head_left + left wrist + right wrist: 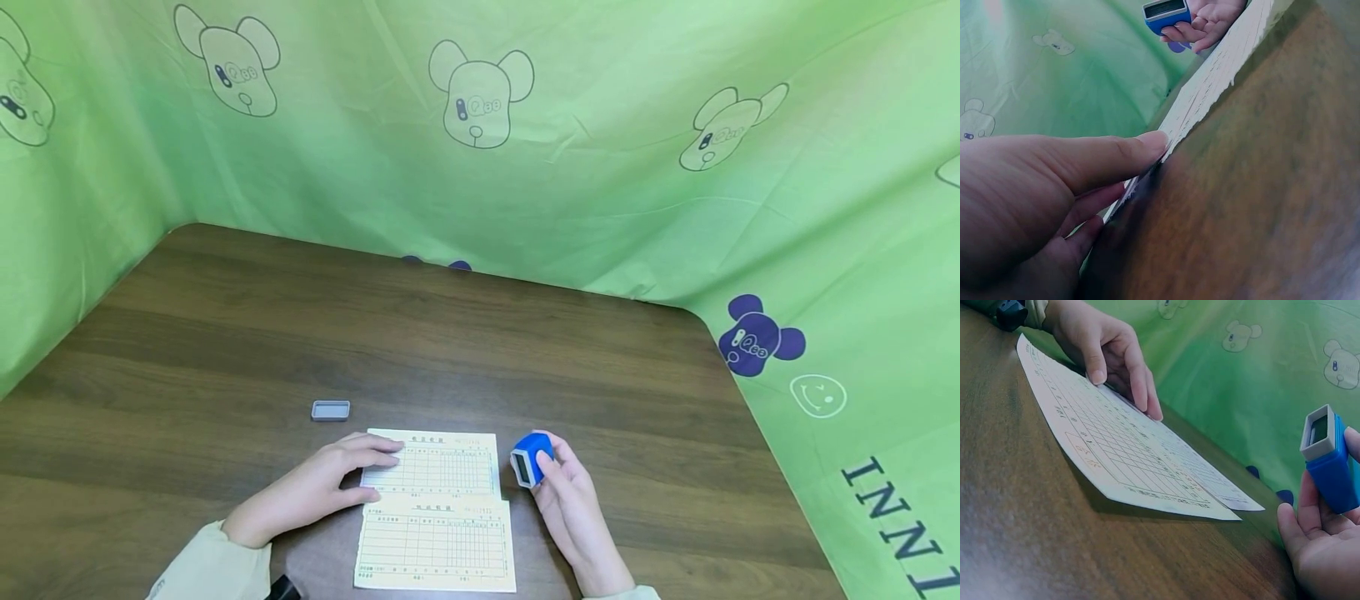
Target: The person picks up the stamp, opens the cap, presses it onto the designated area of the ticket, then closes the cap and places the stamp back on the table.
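My left hand [318, 485] rests on the left edge of the upper printed form [461, 468], its fingers lying on the paper and its thumb near the lower form [435, 542]. The two cream forms with ruled grids lie one below the other, overlapping slightly. In the right wrist view the near edge of the lower form [1129, 447] curls up from the table. To the right of the forms, my right hand [576, 508] holds a blue stamp [1332, 469] off the table. Its pale-rimmed dark stamping face points left, away from the paper.
A small grey rectangular stamp cap [331, 410] lies on the brown wooden table [420, 333] beyond my left hand. Green curtains [360, 167] printed with bear heads hang along the table's back and sides. A dark band [283, 588] shows at the left wrist.
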`<state>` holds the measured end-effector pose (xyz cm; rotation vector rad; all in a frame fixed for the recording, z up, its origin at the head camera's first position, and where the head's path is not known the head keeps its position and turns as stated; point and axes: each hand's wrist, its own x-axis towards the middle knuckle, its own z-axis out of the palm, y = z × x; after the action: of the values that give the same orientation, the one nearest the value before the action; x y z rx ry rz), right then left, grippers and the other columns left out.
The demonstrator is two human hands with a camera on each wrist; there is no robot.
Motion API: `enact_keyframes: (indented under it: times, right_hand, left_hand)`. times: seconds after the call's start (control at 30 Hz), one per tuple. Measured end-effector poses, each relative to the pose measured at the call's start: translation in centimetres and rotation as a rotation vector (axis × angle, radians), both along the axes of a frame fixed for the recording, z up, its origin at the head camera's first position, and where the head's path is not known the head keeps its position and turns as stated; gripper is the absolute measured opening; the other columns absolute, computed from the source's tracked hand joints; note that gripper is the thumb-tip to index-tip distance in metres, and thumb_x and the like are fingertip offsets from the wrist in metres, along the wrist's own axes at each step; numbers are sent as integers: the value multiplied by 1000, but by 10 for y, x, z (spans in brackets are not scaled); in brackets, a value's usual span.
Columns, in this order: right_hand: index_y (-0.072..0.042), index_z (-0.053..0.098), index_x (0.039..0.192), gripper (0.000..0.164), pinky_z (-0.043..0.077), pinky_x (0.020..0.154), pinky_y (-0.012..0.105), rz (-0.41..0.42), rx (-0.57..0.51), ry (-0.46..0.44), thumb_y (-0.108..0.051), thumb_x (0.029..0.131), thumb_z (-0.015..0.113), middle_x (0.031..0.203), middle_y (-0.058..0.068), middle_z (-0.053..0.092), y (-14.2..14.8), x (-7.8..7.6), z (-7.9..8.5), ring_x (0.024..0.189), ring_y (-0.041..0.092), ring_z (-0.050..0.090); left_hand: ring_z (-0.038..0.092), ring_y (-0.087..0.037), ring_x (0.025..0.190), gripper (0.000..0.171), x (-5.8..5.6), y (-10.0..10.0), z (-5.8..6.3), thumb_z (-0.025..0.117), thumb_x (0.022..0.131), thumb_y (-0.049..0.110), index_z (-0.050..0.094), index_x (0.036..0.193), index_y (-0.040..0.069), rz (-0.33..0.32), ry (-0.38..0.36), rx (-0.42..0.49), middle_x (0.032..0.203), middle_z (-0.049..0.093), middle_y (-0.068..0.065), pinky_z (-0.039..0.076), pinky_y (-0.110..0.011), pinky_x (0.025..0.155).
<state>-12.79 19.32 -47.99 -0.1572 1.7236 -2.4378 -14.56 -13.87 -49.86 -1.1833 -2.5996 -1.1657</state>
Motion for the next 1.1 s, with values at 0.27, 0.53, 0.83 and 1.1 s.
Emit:
enact_keyframes:
  times: [0.27, 0.53, 0.83, 1.1]
  right_hand:
    - [-17, 51, 118, 21, 49, 85, 15, -13, 15, -19, -8, 103, 40, 109, -9, 61, 0, -1, 0, 98, 1, 59]
    - [-18, 52, 117, 21, 49, 84, 14, -11, 8, -20, -7, 103, 41, 107, -9, 61, 0, -1, 0, 97, 1, 59]
    - [-17, 52, 118, 20, 49, 85, 14, 0, 19, -22, -9, 103, 42, 109, -8, 62, -1, -1, 1, 98, 1, 60]
    - [-16, 51, 119, 19, 50, 84, 14, -2, 44, -31, -9, 103, 43, 110, -8, 62, 1, 0, 3, 98, 1, 59]
  left_hand:
    - [57, -17, 115, 30, -1, 2, -2, 73, 85, 13, 69, 115, 10, 67, 44, 130, 124, 66, -1, 45, -19, 95]
    - [60, -10, 101, 32, -8, -2, 4, 77, 76, -3, 71, 104, 11, 280, 135, 288, 105, 70, 4, 35, -7, 98]
    - [52, -4, 102, 37, -16, -23, 9, 79, 72, -6, 70, 105, 6, 462, 188, 297, 105, 69, -1, 35, -6, 92]
    - [50, -15, 107, 42, -19, -35, 7, 79, 77, 6, 66, 117, 8, 553, 66, 157, 116, 65, -5, 37, -25, 91]
